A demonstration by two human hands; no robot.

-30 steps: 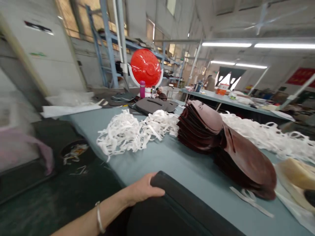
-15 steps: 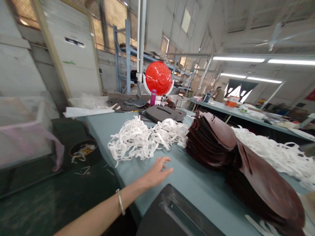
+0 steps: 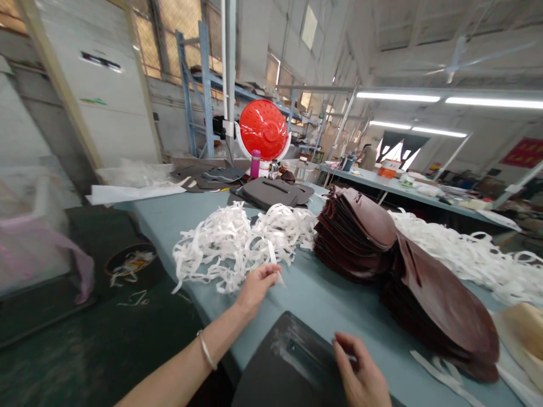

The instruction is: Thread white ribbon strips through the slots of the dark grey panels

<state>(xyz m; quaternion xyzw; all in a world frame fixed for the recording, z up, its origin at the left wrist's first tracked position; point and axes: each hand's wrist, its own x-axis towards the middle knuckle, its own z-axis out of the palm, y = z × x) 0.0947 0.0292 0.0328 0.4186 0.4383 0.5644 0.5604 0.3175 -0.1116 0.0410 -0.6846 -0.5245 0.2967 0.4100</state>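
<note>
My left hand (image 3: 258,288) pinches the end of a white strip (image 3: 272,252) at the near edge of a loose heap of white strips (image 3: 212,243). The strip still runs back into the heap, and its short end pokes out past my fingertips. At the bottom, my right hand (image 3: 360,370) is over a dark grey panel (image 3: 275,362) with a slot in it. Its fingers are curled towards the thumb; what they hold, if anything, I cannot make out. The panel lies at the near edge of the blue-green table (image 3: 309,294).
Stacked dark brown leather pieces (image 3: 441,305) stand on the right, with more white strips (image 3: 479,254) behind. Grey panels (image 3: 275,193), a purple bottle (image 3: 255,164) and a red round fan (image 3: 263,130) are at the back. A bin (image 3: 34,237) stands left.
My left hand has gone from open over the table to pinching a strip, pulling part of the heap nearer. My right hand has come into view over the grey panel.
</note>
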